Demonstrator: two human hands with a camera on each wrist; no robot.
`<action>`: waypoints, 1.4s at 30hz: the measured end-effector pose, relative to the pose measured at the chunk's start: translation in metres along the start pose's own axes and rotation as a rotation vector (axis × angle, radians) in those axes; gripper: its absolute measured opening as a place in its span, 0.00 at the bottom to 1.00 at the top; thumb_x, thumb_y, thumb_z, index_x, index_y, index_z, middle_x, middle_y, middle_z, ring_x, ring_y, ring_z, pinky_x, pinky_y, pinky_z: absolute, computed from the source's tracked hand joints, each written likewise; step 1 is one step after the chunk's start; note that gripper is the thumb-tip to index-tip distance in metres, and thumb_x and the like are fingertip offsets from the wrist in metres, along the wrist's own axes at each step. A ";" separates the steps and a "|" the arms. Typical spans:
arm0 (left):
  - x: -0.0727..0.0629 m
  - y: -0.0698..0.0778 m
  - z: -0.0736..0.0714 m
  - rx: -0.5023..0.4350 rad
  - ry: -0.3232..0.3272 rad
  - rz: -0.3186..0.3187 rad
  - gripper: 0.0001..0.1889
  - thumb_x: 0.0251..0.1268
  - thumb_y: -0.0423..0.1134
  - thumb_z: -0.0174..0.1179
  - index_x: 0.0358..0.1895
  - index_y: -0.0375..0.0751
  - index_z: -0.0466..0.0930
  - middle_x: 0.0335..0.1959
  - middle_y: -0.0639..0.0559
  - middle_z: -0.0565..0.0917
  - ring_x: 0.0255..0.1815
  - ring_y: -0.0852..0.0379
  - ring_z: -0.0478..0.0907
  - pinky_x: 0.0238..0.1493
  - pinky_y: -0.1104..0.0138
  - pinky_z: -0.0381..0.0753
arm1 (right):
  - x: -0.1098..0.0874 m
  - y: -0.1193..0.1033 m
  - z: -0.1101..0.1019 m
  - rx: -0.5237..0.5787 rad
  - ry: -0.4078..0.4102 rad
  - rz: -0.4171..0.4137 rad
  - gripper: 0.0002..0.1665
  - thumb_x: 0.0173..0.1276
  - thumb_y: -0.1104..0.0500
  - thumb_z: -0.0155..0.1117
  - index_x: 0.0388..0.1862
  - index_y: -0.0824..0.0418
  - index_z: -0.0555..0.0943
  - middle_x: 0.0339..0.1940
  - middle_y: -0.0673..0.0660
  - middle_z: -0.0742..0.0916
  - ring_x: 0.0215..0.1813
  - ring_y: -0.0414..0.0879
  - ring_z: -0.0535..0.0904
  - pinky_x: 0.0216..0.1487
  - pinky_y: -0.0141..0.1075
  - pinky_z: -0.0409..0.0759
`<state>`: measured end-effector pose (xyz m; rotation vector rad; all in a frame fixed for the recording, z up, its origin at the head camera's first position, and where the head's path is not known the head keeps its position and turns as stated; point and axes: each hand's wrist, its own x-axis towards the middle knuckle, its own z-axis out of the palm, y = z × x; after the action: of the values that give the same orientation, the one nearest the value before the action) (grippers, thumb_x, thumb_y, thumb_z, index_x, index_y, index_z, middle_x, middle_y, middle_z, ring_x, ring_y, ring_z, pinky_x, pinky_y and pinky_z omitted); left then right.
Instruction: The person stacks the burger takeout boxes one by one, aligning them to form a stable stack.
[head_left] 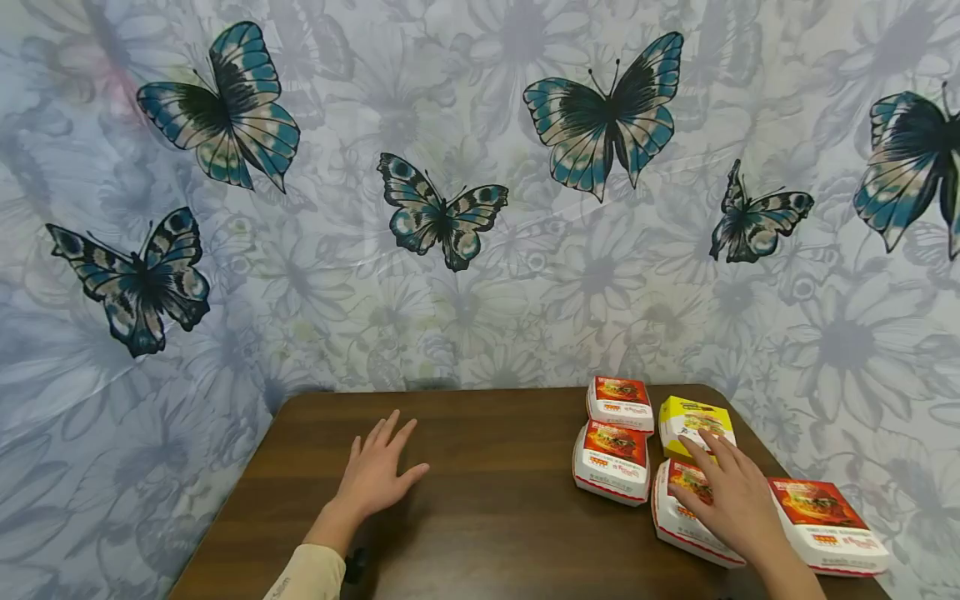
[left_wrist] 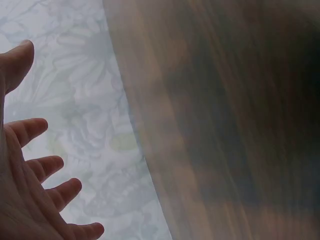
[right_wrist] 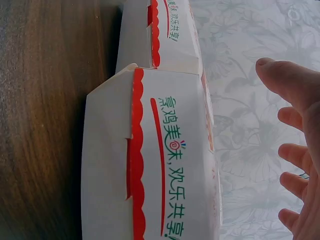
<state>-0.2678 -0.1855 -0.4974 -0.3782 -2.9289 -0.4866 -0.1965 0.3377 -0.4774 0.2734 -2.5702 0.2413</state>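
My left hand [head_left: 371,479] hovers over the left part of the brown table, fingers spread, holding nothing. The left wrist view shows the same hand [left_wrist: 30,185] with its fingers apart. On the right, my right hand [head_left: 735,496] is held above a red-and-white burger box [head_left: 686,525], hiding part of its lid. Its fingertips overlap a yellow burger box [head_left: 693,417] behind in the head view. In the right wrist view, that hand [right_wrist: 305,150] has loosely extended fingers, apart from the white box side [right_wrist: 175,150] with red scalloped trim.
Two more red-and-white burger boxes, a nearer one [head_left: 611,467] and a farther one [head_left: 621,404], stand left of the yellow box. Another [head_left: 828,525] sits at the table's right edge. Behind the brown table [head_left: 480,467] hangs a butterfly-patterned cloth [head_left: 480,333].
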 end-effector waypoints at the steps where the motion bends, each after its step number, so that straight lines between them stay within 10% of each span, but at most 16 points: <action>1: 0.001 0.002 0.001 -0.010 -0.005 0.002 0.44 0.64 0.67 0.58 0.80 0.57 0.55 0.83 0.46 0.49 0.81 0.37 0.50 0.71 0.29 0.50 | 0.000 0.000 0.000 0.000 -0.002 -0.001 0.44 0.52 0.41 0.77 0.65 0.57 0.76 0.67 0.68 0.75 0.66 0.68 0.68 0.60 0.62 0.65; 26: 0.053 0.093 0.059 -0.499 -0.155 0.206 0.40 0.70 0.60 0.57 0.80 0.56 0.52 0.82 0.52 0.54 0.81 0.45 0.55 0.73 0.42 0.62 | -0.007 -0.007 -0.001 0.018 -0.037 0.047 0.45 0.52 0.41 0.78 0.67 0.56 0.75 0.67 0.68 0.75 0.65 0.70 0.68 0.59 0.65 0.65; 42: 0.082 0.174 0.094 -0.556 -0.307 0.286 0.45 0.65 0.63 0.61 0.80 0.64 0.48 0.82 0.58 0.52 0.82 0.53 0.52 0.76 0.48 0.62 | -0.021 -0.005 0.005 0.032 -0.017 0.071 0.48 0.50 0.43 0.79 0.70 0.54 0.72 0.66 0.70 0.75 0.64 0.73 0.68 0.58 0.67 0.66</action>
<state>-0.3095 0.0240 -0.5186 -0.9990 -2.8874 -1.2957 -0.1801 0.3345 -0.4918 0.1972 -2.5979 0.3081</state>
